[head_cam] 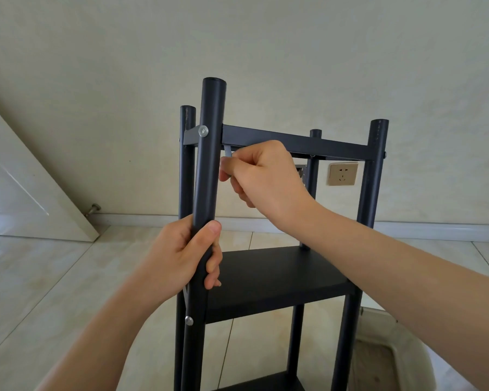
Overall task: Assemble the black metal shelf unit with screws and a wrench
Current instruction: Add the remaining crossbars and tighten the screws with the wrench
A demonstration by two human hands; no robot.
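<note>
Head view: left hand [185, 256] grips the front post [206, 176]; right hand [261, 176] pinches the wrench [228, 152].

Matte black shelf unit [280, 272] with silver screws [203, 131]; pale cream wall [237, 52]; glossy beige marbled floor tiles [54, 277]; gold-coloured wall socket [342, 173]; white door [26, 187].

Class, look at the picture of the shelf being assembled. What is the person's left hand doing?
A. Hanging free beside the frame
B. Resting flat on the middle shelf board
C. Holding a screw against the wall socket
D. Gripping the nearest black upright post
D: the left hand has its fingers and thumb wrapped round the nearest black post, below the screw at the top shelf.
</note>
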